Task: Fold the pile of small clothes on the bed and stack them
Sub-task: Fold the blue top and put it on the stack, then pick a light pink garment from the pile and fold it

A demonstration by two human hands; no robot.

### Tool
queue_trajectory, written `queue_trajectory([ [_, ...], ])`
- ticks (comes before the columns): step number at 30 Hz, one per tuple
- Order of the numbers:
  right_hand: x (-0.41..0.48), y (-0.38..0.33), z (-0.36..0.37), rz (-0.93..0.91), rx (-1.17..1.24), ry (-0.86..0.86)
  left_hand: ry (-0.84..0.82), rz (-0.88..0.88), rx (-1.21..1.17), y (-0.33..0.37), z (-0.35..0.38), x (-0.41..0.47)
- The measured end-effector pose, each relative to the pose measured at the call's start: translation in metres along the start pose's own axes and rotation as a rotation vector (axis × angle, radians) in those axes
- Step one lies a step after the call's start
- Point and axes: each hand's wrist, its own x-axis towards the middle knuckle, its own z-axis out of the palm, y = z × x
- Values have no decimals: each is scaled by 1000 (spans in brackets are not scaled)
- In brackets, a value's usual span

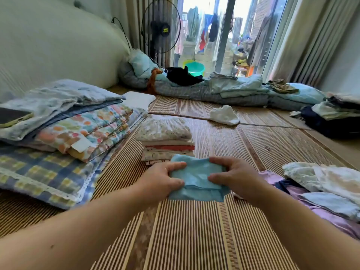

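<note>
On the striped mat (pixel 194 230), left hand (pixel 161 180) and right hand (pixel 233 176) pinch the blue cloth (pixel 196 178), fingers (pixel 175 165) curled round its sides.

turquoise cloth (pixel 196 178); floral-top stack (pixel 165 141); brown-striped mat (pixel 194 230); lilac pile (pixel 321 195).

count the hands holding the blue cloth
2: the left hand grips the blue cloth at its left side, the right hand at its right, before the folded stack.
</note>
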Motion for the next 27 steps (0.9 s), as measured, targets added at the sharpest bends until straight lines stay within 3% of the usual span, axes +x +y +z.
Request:
queue_trajectory([
  [2, 32, -16, 5, -30, -37, -17, 64, 95, 225, 12, -27, 24],
  [8, 156, -68, 25, -187, -193, 95, 212, 187, 354, 40, -100, 124],
  [15, 287, -71, 44, -168, -479, 132, 271, 82, 508, 18, -126, 215],
  [19, 309, -47, 58, -82, -715, 91, 274, -37, 840, -10, -128, 238],
  [23, 317, -29, 54, -199, -901, 107, 261, -78, 914, -16, -123, 239],
  [25, 310, -24, 50, -231, -673, 119, 303, -31, 889, -11, -116, 234],
  [27, 294, -23, 40, -234, -470, 266, 361, 39, 878, -2, -104, 223],
])
